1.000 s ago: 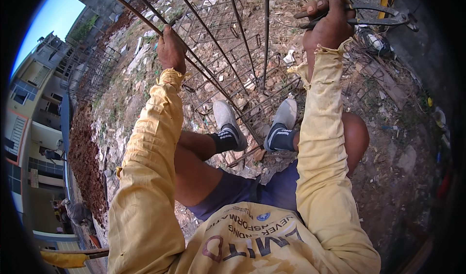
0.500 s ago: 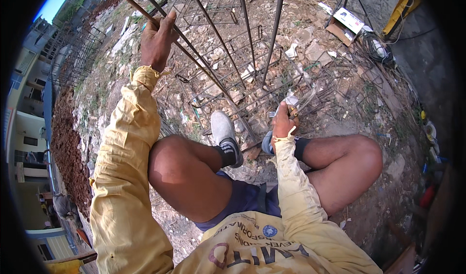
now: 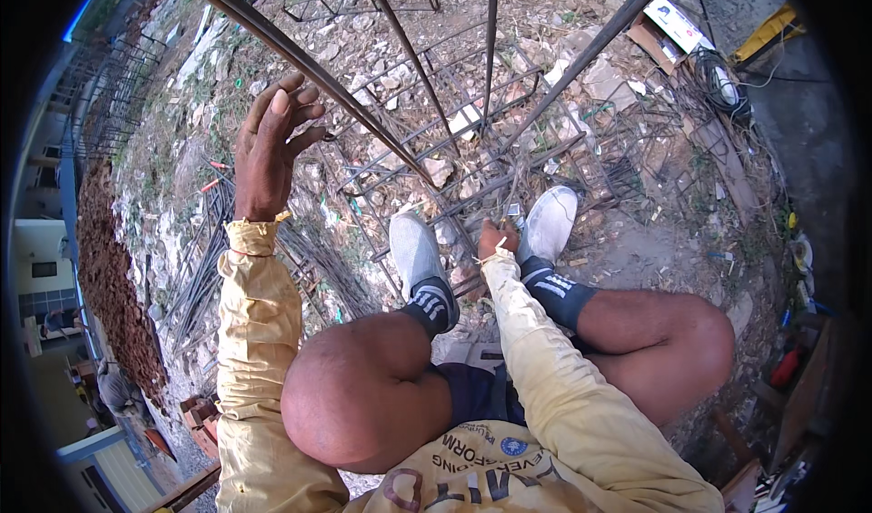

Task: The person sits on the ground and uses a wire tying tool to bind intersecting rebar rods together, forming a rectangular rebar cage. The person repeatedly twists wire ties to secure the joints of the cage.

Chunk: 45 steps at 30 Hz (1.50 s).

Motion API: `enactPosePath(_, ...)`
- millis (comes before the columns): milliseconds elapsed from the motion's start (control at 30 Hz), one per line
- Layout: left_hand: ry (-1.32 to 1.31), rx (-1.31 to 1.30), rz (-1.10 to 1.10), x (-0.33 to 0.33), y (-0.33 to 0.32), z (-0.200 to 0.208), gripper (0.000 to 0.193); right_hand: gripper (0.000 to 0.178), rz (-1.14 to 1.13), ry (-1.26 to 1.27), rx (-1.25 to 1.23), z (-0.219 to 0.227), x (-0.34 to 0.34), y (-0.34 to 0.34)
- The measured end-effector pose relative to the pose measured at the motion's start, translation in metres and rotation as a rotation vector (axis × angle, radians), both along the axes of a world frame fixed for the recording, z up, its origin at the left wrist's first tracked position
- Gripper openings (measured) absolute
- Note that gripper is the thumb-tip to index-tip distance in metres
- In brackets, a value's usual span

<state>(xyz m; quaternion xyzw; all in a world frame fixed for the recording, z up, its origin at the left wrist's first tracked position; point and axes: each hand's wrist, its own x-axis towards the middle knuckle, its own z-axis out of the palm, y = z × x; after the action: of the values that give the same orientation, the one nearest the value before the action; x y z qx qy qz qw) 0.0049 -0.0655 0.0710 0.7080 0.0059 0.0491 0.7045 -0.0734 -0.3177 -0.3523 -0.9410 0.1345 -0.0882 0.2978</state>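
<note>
My left hand (image 3: 271,141) is raised with its fingers apart and slightly curled, holding nothing, just left of a long steel rebar (image 3: 300,59). My right hand (image 3: 498,238) is low between my two grey shoes, its fingers closed. What it grips is mostly hidden; a small pale square piece (image 3: 513,210) shows just above it. Several upright rods, among them a middle rebar (image 3: 490,50) and a slanting right rebar (image 3: 590,50), rise from a tied rebar frame (image 3: 409,150) lying on the ground before my feet.
Stony ground with rubble surrounds me. Thin rods (image 3: 204,250) lie in a bundle on the left. Farther off stand a white box (image 3: 677,24), a coil of cable (image 3: 722,82) and a yellow sheet (image 3: 767,36) at the right. A red soil heap (image 3: 113,259) lies far left.
My left hand has let go of the rebar and opened, lower and slightly left. My right hand has moved down and left between the shoes. The rods lean differently across the view.
</note>
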Motion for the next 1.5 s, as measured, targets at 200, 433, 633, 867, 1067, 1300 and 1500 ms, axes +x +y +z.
enactPosePath(200, 0.498, 0.363, 0.072, -0.027, 0.015, -0.192, 0.042, 0.025, -0.347, 0.295, 0.622, 0.127, 0.027, 0.036)
enactPosePath(433, 0.552, 0.631, -0.316, 0.005, 0.013, -0.330, 0.041, 0.027, -0.193, 0.388, 0.567, 0.072, 0.036, 0.057)
enactPosePath(633, 0.747, 0.463, -0.409, 0.027, -0.004, -0.362, 0.040, 0.037, 0.060, 0.525, 0.161, 0.067, 0.049, 0.063)
enactPosePath(867, -0.067, 1.117, -0.929, 0.037, 0.036, -0.422, 0.036, 0.051, -0.334, 0.567, 0.723, 0.082, 0.061, 0.092)
enactPosePath(1067, 0.036, 1.025, -0.798, 0.034, 0.023, -0.393, 0.038, 0.047, -0.145, 0.586, 0.575, 0.040, 0.058, 0.091)
enactPosePath(1300, 0.691, 0.505, -0.299, 0.028, 0.004, -0.372, 0.029, 0.018, -0.092, 0.377, 0.968, 0.012, 0.042, 0.068)
enactPosePath(1500, 0.745, 0.604, -0.257, 0.032, -0.008, -0.361, 0.025, 0.018, -0.192, 0.254, 1.066, 0.047, 0.033, 0.049)
